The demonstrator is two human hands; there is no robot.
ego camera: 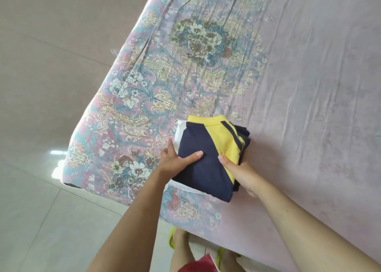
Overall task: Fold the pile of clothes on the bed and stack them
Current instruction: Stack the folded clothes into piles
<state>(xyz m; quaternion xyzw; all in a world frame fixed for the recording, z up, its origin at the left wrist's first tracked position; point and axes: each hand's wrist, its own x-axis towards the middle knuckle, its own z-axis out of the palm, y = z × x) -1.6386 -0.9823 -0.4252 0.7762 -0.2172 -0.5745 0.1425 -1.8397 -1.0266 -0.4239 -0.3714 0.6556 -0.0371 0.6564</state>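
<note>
A stack of folded clothes sits near the front edge of the bed [288, 86]. On top lies a navy and yellow folded garment [208, 148]. A white folded garment [180, 131] shows beneath it on the left and near side. My left hand [175, 158] grips the stack's left side, thumb on the navy cloth and fingers along the white edge. My right hand [240, 170] grips the stack's right side, thumb on the yellow panel and fingers hidden under the cloth.
The bed wears a pink floral sheet with wrinkles across it. Its left edge drops to a pale tiled floor [41, 86]. My feet in green sandals [172, 238] stand at the near edge of the bed.
</note>
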